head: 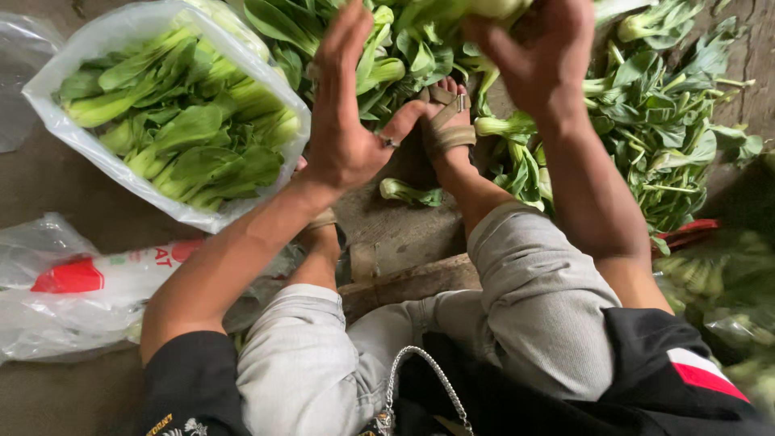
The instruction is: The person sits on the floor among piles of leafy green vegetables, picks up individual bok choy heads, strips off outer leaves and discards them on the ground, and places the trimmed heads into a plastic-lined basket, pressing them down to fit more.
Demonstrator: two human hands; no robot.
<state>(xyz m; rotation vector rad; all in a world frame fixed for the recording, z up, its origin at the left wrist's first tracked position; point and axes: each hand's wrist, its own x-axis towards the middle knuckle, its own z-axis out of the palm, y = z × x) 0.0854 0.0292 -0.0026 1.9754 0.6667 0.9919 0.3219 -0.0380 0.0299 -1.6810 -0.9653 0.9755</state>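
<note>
My left hand point(347, 113) is spread open over a heap of green bok choy point(404, 56) on the ground, its fingers apart and a ring on the thumb. My right hand point(537, 52) is closed around a pale-stemmed bok choy bunch point(476, 10) at the top edge of the view. To the left lies a clear plastic bag point(165, 113) packed with bok choy. More leafy greens point(662, 121) are piled to the right of my right forearm. My sandalled foot point(444, 121) rests between the two hands.
Crumpled clear and white-and-red plastic bags point(73, 282) lie at the left on the concrete floor point(387, 230). A low wooden block point(404, 282) sits under my grey-trousered knees. Another bag of greens point(726, 282) is at the right edge.
</note>
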